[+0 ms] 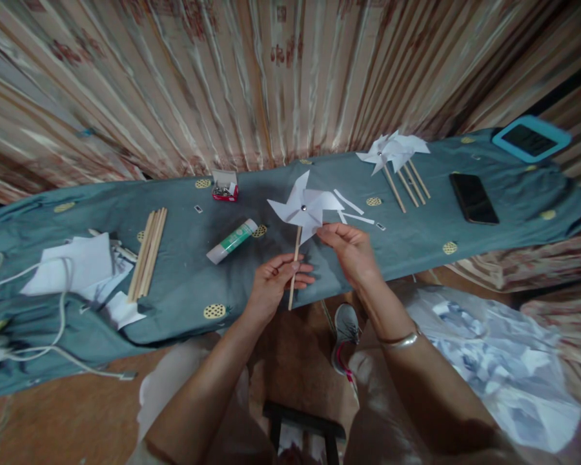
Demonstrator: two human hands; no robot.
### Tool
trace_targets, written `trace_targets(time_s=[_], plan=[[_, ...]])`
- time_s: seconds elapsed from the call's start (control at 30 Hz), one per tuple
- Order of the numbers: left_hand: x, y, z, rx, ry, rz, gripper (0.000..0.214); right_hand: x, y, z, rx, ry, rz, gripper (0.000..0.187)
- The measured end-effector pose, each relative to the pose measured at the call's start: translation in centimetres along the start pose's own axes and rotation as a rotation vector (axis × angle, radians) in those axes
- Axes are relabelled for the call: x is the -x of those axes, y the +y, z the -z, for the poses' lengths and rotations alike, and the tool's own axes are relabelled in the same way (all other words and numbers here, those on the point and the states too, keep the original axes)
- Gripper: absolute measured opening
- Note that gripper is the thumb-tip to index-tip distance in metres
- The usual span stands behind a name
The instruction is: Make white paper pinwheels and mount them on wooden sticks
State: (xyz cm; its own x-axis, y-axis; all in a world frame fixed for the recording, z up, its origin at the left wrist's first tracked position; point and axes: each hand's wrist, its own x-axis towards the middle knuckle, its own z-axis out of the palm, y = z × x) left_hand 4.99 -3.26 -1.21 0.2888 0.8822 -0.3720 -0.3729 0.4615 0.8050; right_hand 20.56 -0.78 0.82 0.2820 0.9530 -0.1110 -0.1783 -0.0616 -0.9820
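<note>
Pinwheel (303, 205) of white paper, held over the middle of the table (184, 284), its blades folded to a metal-looking hub and its wooden stick (292, 297) slanting down toward the near edge. Progress, as judged from the layout: this piece appears all but complete, blades and stick seemingly joined at the hub; a group of like pinwheels (401, 152) lies assembled at far right. Unjoined parts occupy the left: a row of bare sticks (148, 255) and, beside it, loose white paper (77, 268). A glue stick (235, 239) and an open red box (231, 196) of small metallic pieces lie between these and the pinwheel; paper strips (349, 203) lie just right of the blades. Left hand (272, 282): forearm reaching in from near left, thumb across the front of the stick, fingers behind, the grip pinching the shaft below the blades. Right hand (351, 250): forearm entering from near right, thumb and forefinger pressed together on a blade's near right edge, other fingers curled
</note>
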Motion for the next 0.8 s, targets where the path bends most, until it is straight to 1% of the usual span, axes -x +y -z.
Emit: trace_targets(time_s=[0.33, 0.57, 0.8], plan=[[-0.14, -0.24, 0.21, -0.047, 0.001, -0.013, 0.045, 0.38, 0.16, -0.31, 0.005, -0.061, -0.050, 0.024], [-0.10, -0.23, 0.08, -0.035, 0.002, -0.004, 0.044, 0.56, 0.37, -0.63, -0.010, -0.070, -0.043, 0.021], [-0.03, -0.21, -0.05, -0.032, -0.001, -0.005, 0.045, 0.69, 0.34, -0.85, 0.002, -0.091, -0.043, 0.026]])
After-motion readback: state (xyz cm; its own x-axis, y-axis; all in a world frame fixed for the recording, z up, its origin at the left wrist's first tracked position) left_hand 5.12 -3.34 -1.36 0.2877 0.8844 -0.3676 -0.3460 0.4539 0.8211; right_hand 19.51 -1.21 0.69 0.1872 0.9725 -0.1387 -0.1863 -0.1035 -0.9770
